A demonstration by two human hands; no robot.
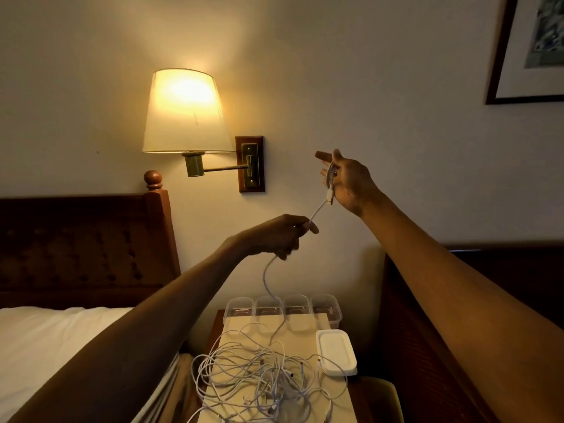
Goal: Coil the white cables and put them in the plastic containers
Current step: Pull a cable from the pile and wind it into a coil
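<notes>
**A:** Head view: where is the cable (317, 210) being worked on?

**B:** In the air in front of the wall, stretched between both hands. The right hand (345, 181) is raised, palm turned to the left. The cable runs across the palm, and the plug hangs just below it.

**A:** Is that hand gripping it?

**B:** Yes. The fingers (321, 156) are only half curled, but the cable is caught against the palm near the thumb.

**A:** And the left hand (274, 236)?

**B:** It is lower and to the left, closed around the same cable, which it pinches between thumb and forefinger. A short, taut run joins the two hands.

**A:** Where does the rest go?

**B:** It falls from under the left hand in a loose curve, down to the pile (259, 370) of tangled white cables on the table (366, 401).

**A:** What about the containers (282, 308)?

**B:** Four clear ones stand in a row at the far edge of the table, behind the pile. I see no cable in any of them.

**A:** Anything else?

**B:** White lids (335, 352) are stacked just right of the pile. A lit lamp (186, 111) hangs on the wall above, and a bed (45, 346) is on the left.
</notes>
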